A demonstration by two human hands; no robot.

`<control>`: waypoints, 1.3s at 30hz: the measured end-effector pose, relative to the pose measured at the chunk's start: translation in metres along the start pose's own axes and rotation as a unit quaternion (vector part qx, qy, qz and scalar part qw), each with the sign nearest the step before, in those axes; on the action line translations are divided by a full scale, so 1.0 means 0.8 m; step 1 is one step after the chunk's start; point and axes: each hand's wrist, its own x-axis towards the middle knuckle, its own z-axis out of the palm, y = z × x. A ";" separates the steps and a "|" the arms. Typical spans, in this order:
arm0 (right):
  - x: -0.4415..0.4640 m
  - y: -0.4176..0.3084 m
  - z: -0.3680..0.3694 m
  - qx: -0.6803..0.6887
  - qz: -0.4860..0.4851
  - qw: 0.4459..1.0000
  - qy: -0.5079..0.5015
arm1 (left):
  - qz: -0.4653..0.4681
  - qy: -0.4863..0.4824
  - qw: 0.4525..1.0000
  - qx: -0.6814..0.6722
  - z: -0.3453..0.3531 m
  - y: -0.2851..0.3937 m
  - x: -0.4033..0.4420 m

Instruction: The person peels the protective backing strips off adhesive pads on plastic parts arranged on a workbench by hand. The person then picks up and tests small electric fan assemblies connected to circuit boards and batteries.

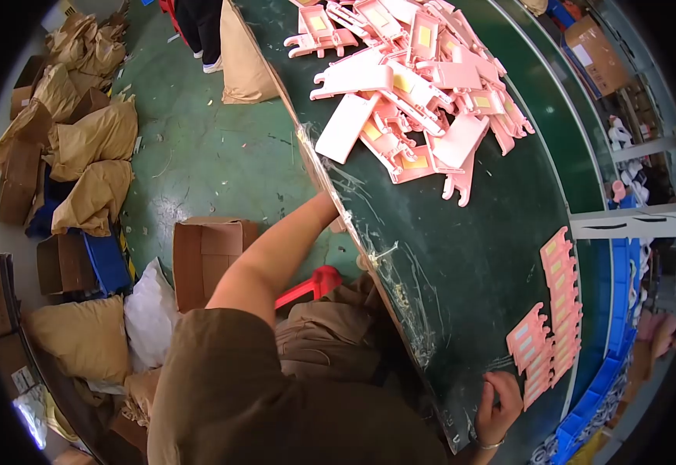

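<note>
My left arm reaches to the near edge of the green work table, and my left hand is mostly hidden at and below that edge, so its fingers do not show. Low on the right, my right hand is over the table with loosely curled fingers, a gap between them and nothing visible inside. Beside it stand rows of pink plastic parts, a short row and a longer row, some with pale or yellow labels. A big heap of similar pink plastic parts covers the table's far end.
Clear tape and scuffs run along the table edge. On the floor at left are an open cardboard box, brown sacks and a white sack. A red object is near my lap. Blue bins line the right; another person's legs stand beyond.
</note>
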 end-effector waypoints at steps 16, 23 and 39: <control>-0.044 0.004 -0.017 0.055 -0.033 0.996 0.068 | -0.048 -0.215 0.945 0.240 -0.071 0.064 -0.244; -0.041 0.011 -0.009 0.081 -0.062 0.991 0.085 | -0.030 -0.252 0.964 0.086 -0.171 0.127 -0.278; -0.158 0.069 -0.034 0.130 -0.018 0.976 0.174 | 0.083 0.333 0.885 0.316 -0.215 0.273 -0.007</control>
